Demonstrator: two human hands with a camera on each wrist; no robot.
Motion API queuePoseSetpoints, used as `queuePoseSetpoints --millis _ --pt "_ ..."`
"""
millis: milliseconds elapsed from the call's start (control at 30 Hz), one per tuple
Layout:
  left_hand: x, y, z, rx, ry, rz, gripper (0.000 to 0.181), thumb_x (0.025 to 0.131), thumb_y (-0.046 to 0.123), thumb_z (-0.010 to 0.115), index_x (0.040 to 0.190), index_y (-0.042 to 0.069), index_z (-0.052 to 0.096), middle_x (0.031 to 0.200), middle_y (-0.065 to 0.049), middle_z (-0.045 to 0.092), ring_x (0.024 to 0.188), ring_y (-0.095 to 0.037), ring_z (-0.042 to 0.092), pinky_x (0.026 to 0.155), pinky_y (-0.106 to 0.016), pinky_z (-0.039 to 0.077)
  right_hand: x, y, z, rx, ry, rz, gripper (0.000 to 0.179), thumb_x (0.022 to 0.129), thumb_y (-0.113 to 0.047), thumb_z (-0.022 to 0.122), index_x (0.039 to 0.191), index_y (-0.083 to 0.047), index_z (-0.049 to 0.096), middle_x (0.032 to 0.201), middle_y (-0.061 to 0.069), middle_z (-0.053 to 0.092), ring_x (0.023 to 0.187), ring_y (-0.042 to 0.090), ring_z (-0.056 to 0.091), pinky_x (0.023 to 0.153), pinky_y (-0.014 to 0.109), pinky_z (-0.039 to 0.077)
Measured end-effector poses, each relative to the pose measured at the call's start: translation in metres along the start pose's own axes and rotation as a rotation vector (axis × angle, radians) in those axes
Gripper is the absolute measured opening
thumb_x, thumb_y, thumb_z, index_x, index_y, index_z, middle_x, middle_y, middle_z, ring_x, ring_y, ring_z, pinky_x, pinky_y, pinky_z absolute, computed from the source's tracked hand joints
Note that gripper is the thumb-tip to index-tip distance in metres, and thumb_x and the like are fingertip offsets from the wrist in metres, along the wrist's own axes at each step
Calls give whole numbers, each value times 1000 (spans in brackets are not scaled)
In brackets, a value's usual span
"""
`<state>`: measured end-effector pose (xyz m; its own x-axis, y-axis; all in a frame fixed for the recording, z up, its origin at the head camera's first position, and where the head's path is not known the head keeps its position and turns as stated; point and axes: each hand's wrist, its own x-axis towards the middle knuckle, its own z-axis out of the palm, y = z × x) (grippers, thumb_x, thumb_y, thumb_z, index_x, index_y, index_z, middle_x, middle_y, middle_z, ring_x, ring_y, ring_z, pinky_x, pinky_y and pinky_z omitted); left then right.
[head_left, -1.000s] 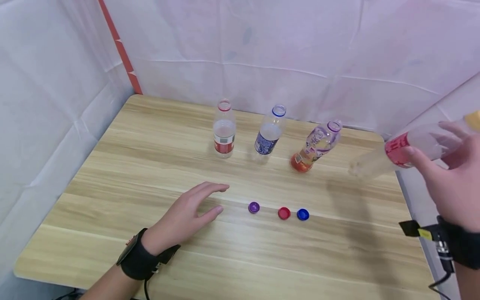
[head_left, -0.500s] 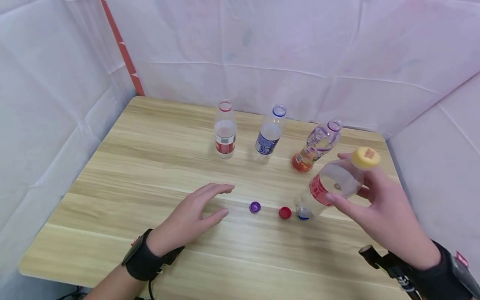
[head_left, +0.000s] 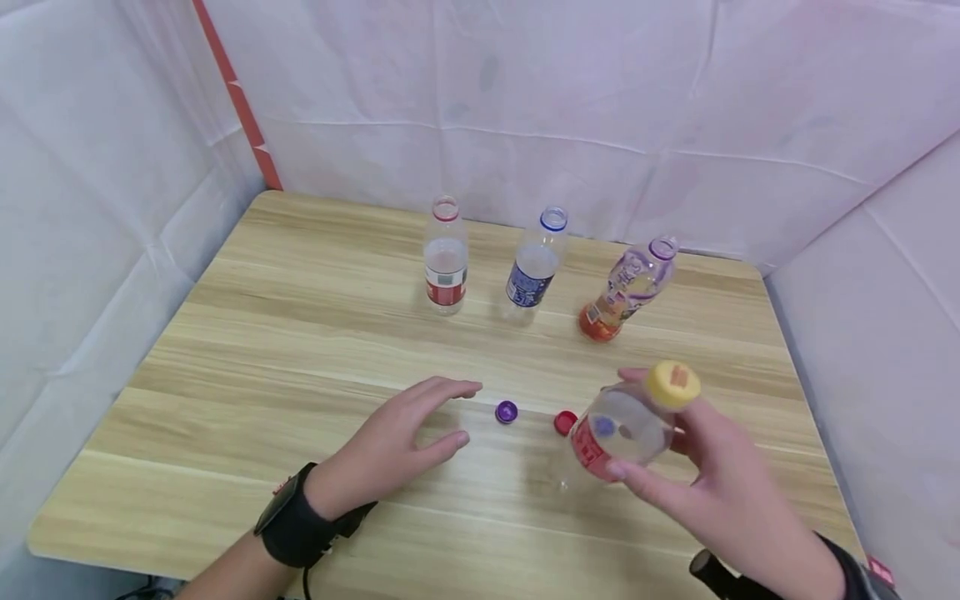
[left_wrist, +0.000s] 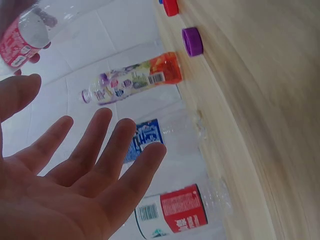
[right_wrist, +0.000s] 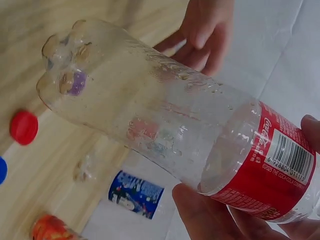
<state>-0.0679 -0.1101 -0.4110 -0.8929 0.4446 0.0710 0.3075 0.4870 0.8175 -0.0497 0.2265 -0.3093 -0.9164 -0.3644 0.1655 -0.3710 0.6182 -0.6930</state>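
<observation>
My right hand [head_left: 720,492] grips a clear plastic bottle [head_left: 622,429] round its red label. A yellow cap [head_left: 673,385] is on the bottle, which is tilted and held above the table, its base toward the left. Through its wall a blue bottle cap [right_wrist: 2,170] shows in the head view. Beside the bottle lies a red bottle cap [head_left: 565,422], with a purple bottle cap [head_left: 506,412] further left. My left hand [head_left: 390,446] hovers left of the purple cap, fingers extended and thumb apart, holding nothing.
Three uncapped bottles stand along the back: one with a red-and-white label [head_left: 446,285], one with a blue label [head_left: 527,286], and a purple-patterned one [head_left: 630,283] with an orange-red bottom. White sheeting [head_left: 525,83] hangs behind the wooden table [head_left: 285,333].
My right hand has brought the yellow-capped bottle from the far right in toward the table's middle, over the blue cap. My left hand has shifted slightly right. The standing bottles stay put.
</observation>
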Motion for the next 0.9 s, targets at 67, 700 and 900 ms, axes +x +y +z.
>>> queuePoseSetpoints --millis 67,700,900 --pt "0 2 3 -2 -9 9 52 101 34 71 149 38 52 145 21 57 137 -1 52 116 -39 47 -5 -4 5 -7 -18 20 83 78 -12 93 149 -32 53 134 -12 65 111 2 63 86 15 57" --pt "2 34 37 31 -241 76 68 99 57 66 158 34 42 156 14 51 145 -9 48 116 -46 47 -24 -12 28 33 -33 -33 85 77 -15 95 150 -29 53 136 -9 65 109 5 65 78 26 62" --pt "7 43 48 -14 -246 119 84 94 53 75 163 35 31 160 17 44 144 -7 48 115 -43 49 -19 -6 35 230 -73 -65 83 81 0 88 152 -19 48 139 0 62 116 10 64 84 26 61"
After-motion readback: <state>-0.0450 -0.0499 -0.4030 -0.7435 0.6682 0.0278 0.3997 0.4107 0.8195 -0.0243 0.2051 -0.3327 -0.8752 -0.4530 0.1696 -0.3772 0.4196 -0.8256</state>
